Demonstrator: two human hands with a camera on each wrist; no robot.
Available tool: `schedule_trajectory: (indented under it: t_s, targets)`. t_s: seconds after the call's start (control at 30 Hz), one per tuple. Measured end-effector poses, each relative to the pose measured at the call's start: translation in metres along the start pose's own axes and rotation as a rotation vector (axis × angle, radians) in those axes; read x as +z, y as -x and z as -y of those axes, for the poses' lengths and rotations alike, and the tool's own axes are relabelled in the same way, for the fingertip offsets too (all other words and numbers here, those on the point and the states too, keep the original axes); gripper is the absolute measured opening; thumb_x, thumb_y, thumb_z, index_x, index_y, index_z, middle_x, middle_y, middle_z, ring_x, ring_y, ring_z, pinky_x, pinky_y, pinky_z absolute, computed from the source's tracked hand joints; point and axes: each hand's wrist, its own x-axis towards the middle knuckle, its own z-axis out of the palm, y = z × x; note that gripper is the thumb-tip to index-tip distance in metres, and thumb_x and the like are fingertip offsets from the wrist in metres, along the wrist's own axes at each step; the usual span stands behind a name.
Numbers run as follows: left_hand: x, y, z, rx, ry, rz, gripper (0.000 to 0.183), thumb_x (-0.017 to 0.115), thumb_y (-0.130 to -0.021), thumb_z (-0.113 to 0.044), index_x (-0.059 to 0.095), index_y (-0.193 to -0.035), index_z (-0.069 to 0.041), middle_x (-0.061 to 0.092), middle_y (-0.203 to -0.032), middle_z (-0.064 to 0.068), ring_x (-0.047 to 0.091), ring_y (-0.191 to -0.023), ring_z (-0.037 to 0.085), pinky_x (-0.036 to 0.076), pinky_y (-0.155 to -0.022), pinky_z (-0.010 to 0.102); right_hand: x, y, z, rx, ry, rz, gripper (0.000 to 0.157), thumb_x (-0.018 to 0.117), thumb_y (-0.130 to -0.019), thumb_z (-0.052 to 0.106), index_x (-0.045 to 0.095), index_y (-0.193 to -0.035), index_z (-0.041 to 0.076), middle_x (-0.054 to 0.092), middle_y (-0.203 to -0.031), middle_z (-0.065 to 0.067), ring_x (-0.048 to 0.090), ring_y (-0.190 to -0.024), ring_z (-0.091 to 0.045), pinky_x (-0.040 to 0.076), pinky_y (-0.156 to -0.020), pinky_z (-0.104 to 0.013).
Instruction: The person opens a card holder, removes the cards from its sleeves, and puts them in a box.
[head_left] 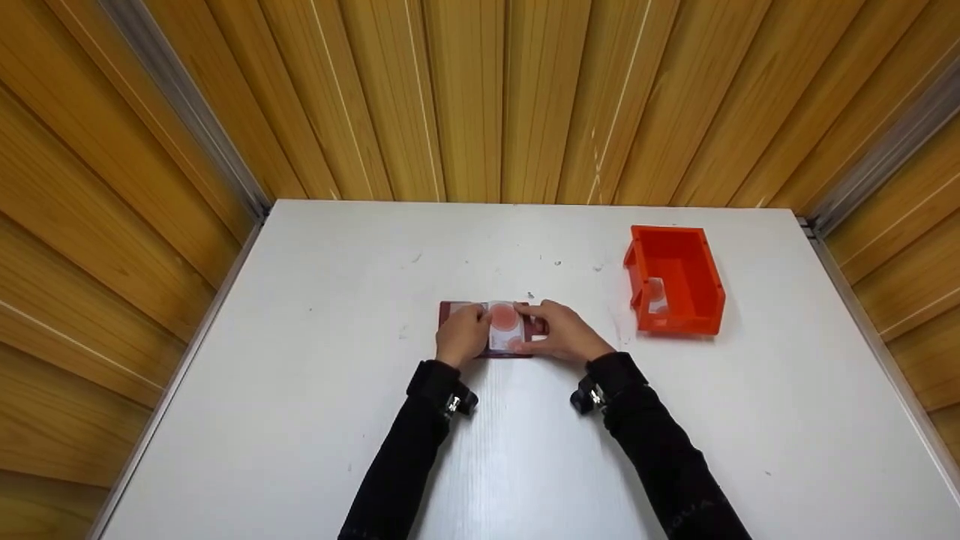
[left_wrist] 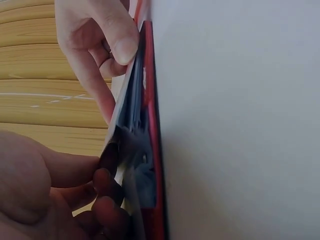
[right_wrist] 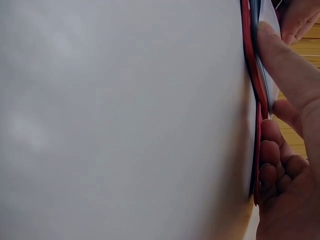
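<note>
An opened dark red card holder [head_left: 445,309] with clear inner sleeves [left_wrist: 134,100] lies flat on the white table. In one sleeve, or on top of it, a white card [head_left: 505,330] shows a red circle. At the holder's left half, my left hand [head_left: 461,337] pinches the edge of a raised sleeve between thumb and fingers. My right hand [head_left: 564,334] grips the right side, thumb at the near edge and index finger at the far edge of the card. Its other fingers [right_wrist: 270,150] curl over the red cover. Whether the card sits fully inside the sleeve is hidden.
An orange-red plastic bin [head_left: 681,325] stands on the table [head_left: 300,420] to the right of the hands. A white card [head_left: 657,295] with a pale circle is in it. Wood-patterned walls [head_left: 465,97] border the table's back and sides.
</note>
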Motion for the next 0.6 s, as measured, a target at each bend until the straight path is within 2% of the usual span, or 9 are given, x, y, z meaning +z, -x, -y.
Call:
schedule_trajectory:
  t_s: [0.13,0.33,0.47,0.6]
  targets:
    - [-0.003,0.001,0.003,-0.017,0.049,-0.007,0.027,0.059,-0.103,-0.021,0.064,-0.081,-0.006,0.068,-0.085,0.011,0.056,-0.077,0.021,0.049,-0.071,0.041,0.000,0.000,0.001,-0.002,0.010,0.002,0.077,0.087,-0.084,0.039,0.055,-0.151,0.015,0.056,-0.096,-0.007,0.044,-0.088,-0.018,0.036,-0.080,-0.033]
    - [-0.009,0.001,0.012,-0.013,0.104,-0.036,0.023,0.058,-0.102,-0.013,0.066,-0.085,0.000,0.071,-0.090,0.018,0.057,-0.078,0.025,0.052,-0.079,0.046,0.000,0.000,0.003,0.017,0.016,0.002,0.078,0.088,-0.083,0.037,0.055,-0.151,0.016,0.054,-0.095,-0.006,0.043,-0.087,-0.018,0.036,-0.079,-0.033]
    - [-0.014,0.002,0.019,-0.004,0.133,-0.038,0.022,0.058,-0.101,-0.010,0.061,-0.082,-0.002,0.066,-0.085,0.016,0.055,-0.078,0.026,0.050,-0.077,0.044,0.000,0.000,0.003,0.015,0.023,-0.001,0.077,0.088,-0.083,0.036,0.056,-0.150,0.017,0.052,-0.094,-0.006,0.043,-0.086,-0.018,0.036,-0.078,-0.034]
    - [-0.019,0.003,0.026,0.007,0.145,-0.027,0.024,0.057,-0.102,-0.009,0.057,-0.078,-0.004,0.057,-0.079,0.010,0.051,-0.077,0.023,0.046,-0.074,0.038,0.000,0.001,0.004,0.011,0.029,0.005,0.076,0.087,-0.084,0.035,0.055,-0.151,0.016,0.056,-0.099,-0.008,0.044,-0.089,-0.019,0.038,-0.083,-0.035]
